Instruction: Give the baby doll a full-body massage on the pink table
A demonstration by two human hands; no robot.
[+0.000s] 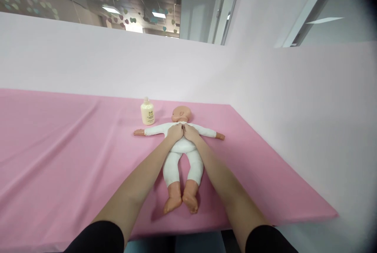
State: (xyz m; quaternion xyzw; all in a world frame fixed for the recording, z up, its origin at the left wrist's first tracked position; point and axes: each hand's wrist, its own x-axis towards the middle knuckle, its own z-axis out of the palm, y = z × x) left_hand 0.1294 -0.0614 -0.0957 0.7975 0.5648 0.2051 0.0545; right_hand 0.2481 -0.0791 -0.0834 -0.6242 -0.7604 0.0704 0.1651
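Observation:
A baby doll [182, 145] in a white body suit lies on the pink-covered table, arms spread wide, its head turned to the left and its feet toward me. Both of my hands meet on the doll's upper chest. My left hand [176, 131] rests on the left part of the chest with its fingers curled inward. Against it, from the right, my right hand [191, 132] is curled in the same way. The fingertips are too small and hidden to show what they hold, if anything.
A pale yellow bottle [147, 112] stands left of the doll's head. The pink table cover [73, 158] has folds on the left. White walls [118, 64] border the table behind and at the right, with windows above.

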